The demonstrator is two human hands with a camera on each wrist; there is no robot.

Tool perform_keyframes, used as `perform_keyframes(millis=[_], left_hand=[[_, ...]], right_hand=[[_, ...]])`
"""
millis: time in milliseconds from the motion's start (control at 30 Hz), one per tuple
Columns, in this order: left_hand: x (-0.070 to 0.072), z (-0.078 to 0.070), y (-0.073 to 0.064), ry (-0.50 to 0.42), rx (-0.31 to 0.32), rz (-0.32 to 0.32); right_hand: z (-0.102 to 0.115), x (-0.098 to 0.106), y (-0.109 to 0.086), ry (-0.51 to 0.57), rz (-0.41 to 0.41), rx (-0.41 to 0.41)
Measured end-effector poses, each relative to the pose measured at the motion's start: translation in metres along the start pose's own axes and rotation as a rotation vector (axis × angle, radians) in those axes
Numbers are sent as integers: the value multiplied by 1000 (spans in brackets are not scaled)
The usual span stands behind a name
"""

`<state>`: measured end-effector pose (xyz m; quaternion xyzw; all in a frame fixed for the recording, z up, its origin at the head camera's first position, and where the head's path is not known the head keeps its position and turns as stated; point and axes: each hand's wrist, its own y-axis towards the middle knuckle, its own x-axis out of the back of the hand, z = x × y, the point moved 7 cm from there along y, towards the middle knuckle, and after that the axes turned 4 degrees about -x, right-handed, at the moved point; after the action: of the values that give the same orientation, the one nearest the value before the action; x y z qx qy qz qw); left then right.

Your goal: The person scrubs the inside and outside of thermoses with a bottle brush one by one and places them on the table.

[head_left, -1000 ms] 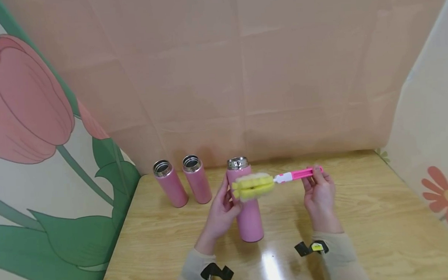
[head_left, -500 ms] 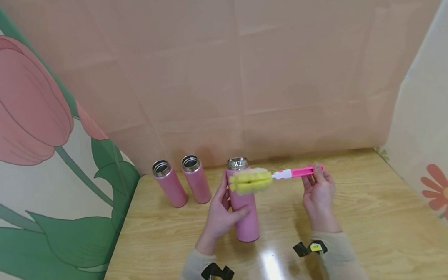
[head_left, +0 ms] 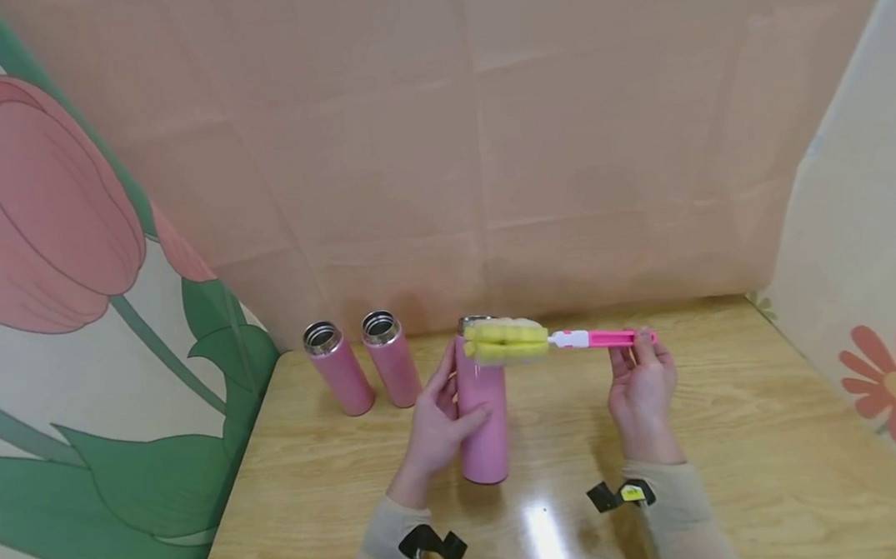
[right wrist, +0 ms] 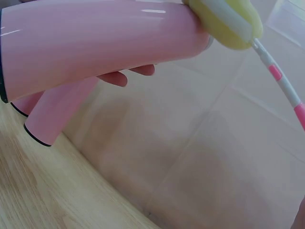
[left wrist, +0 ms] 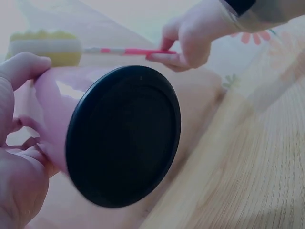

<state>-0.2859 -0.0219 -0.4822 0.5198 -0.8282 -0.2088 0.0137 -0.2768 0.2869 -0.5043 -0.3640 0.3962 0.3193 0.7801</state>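
My left hand [head_left: 438,426] grips a pink thermos bottle [head_left: 483,424] around its side, thumb across the front. The bottle is held up off the table, and its black base [left wrist: 126,138] faces the left wrist camera. A bottle brush [head_left: 507,341] with a yellow and white sponge head lies sideways across the bottle's upper part in the head view, partly covering the steel neck. By the end of its pink and white handle [head_left: 608,338], my right hand [head_left: 644,392] pinches the brush. In the right wrist view the sponge head [right wrist: 233,21] is close to the bottle's mouth end.
Two more pink bottles, one at the far left [head_left: 341,372] and one beside it [head_left: 393,364], stand uncapped on the wooden table [head_left: 315,502]. A pinkish cloth backdrop [head_left: 383,165] rises behind the table's back edge, and flowered panels flank both sides.
The brush has risen slightly against the bottle and now overlaps its neck. The bottle's base has swung left, so it stands straighter in view; the left thumb has shifted on it.
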Motion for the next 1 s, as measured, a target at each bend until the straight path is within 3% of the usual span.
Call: perform_keyframes(millis=[267, 433, 633, 833, 1000], left_hand=[[3, -1, 0, -16, -26, -6], [4, 1, 1, -15, -5, -41], [9, 3, 3, 4, 41, -110], [14, 3, 2, -161, 36, -150], [17, -1, 2, -193, 0, -181]], right_hand=[[1, -4, -5, -10, 7, 73], [0, -5, -5, -37, 9, 99], [-4, -5, -1, -74, 41, 14], [-9, -6, 4, -259, 129, -64], [-16, -8, 4, -443, 274, -101]])
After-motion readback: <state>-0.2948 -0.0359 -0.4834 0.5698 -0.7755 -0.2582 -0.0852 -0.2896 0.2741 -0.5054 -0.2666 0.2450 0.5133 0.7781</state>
